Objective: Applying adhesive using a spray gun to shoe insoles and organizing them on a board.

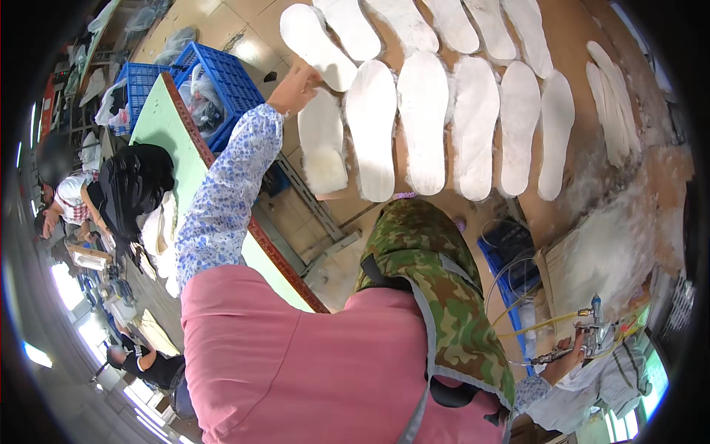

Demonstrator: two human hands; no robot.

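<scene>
White shoe insoles lie in two rows on a brown work surface. My left hand (294, 90) reaches to their left end. Its fingers are closed at the edge of a tilted insole (314, 41) in the far row, just above the top of a near-row insole (322, 137). The fingertips are partly hidden. More insoles, such as this one (423, 122), continue to the right. Low on the right, my right hand (566, 362) grips a metal spray gun (592, 333) with a yellow hose attached, away from the insoles.
A pale green tabletop (270, 270) with a dark red edge stands at my left, beside blue crates (235, 78) of bagged items. White fluff (606, 248) coats the surface at right, near stacked insole pieces (610, 103). A blue bin (499, 274) sits below. Other people work at far left.
</scene>
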